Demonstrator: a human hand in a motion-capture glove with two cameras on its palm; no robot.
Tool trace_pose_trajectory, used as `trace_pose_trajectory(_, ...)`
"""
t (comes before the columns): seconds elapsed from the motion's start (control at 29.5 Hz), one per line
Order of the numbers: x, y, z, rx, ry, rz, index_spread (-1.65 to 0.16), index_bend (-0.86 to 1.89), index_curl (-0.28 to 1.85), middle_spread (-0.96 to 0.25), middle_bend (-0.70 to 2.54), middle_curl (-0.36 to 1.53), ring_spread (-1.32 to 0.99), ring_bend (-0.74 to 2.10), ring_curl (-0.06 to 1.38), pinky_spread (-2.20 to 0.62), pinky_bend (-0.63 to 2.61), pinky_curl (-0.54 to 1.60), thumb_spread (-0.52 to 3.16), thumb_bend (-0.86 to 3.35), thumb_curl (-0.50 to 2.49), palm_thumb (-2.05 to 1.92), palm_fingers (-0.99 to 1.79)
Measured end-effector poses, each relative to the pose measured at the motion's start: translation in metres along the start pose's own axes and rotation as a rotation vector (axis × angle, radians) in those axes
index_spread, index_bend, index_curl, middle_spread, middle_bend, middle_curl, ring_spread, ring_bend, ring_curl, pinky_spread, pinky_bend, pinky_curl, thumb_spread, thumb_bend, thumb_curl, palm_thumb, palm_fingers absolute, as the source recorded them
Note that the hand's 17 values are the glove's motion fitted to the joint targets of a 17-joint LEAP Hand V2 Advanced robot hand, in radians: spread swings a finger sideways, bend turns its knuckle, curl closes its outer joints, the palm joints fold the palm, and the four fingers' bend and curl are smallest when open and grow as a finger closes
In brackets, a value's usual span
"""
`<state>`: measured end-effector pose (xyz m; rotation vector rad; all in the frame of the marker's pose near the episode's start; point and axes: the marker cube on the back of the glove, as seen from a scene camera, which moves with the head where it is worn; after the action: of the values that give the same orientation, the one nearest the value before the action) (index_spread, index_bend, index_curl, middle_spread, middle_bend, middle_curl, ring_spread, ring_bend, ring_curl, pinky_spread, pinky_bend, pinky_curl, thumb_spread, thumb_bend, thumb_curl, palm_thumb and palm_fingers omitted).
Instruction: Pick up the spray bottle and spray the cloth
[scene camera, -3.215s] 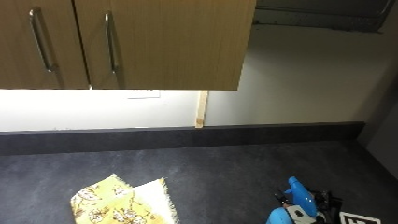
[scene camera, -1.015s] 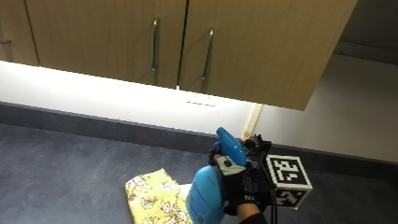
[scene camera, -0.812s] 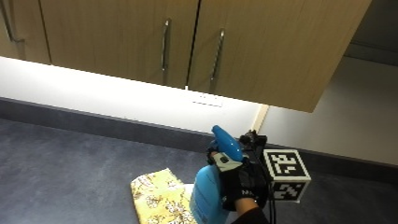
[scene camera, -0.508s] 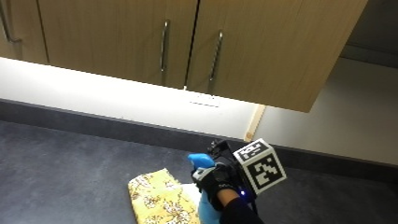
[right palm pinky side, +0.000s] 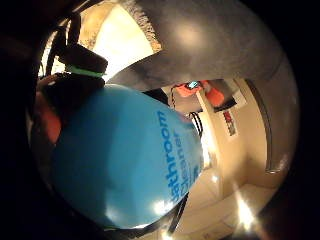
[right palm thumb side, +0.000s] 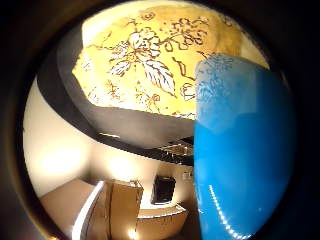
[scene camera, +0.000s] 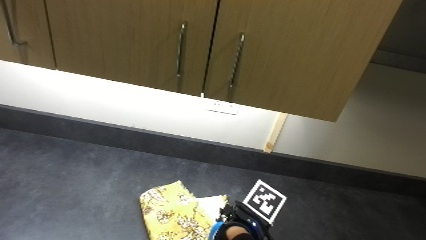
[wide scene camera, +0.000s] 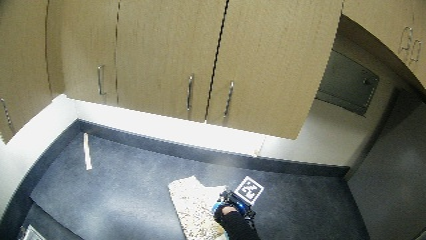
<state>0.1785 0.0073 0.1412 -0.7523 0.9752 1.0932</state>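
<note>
Down came the gloved right hand (scene camera: 237, 228) since half a second ago, from level with the dark upstand to low beside the cloth (scene camera: 175, 214), and the blue nozzle that showed above it then was gone from the outside view. Closest to the palm, the spray bottle (right palm pinky side: 125, 165) filled the little finger side view, its blue body lettered "bathroom cleaner", black glove parts lying against it. The fingers wrapped round the bottle, as far as those edges showed. From the thumb side, the bottle's blue wall (right palm thumb side: 242, 150) stood just over the cloth's yellow flowered print (right palm thumb side: 150, 70). That cloth lay flat on the dark grey worktop (scene camera: 73, 175), the hand at the cloth's right edge. Beyond the cloth ran the dark upstand (scene camera: 133, 140), then the white wall, and wooden cupboards (scene camera: 200, 50) with metal handles above.
</note>
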Motion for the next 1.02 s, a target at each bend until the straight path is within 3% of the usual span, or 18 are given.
trace_pose_trajectory(0.34, -0.016, 0.026, -0.009, 0.084, -0.088, -0.235, -0.17, 0.37, 0.65, -0.05, 0.27, 0.58, 0.01, 0.23, 0.47, 0.18, 0.19, 0.27, 0.57, -0.02, 0.73, 1.21, 1.1)
trace_pose_trajectory(0.78, -0.03, 0.099, -0.026, 0.567, -0.5, -0.903, -0.17, 0.37, 0.66, -0.05, 0.26, 0.6, 0.02, 0.23, 0.47, 0.18, 0.17, 0.28, 0.58, -0.02, 0.74, 1.22, 1.09)
trace_pose_trajectory(1.02, -0.021, 0.106, -0.014, 0.645, -0.742, -1.096, -0.17, 0.37, 0.66, -0.04, 0.26, 0.61, 0.01, 0.24, 0.48, 0.19, 0.13, 0.26, 0.59, -0.01, 0.74, 1.23, 1.07)
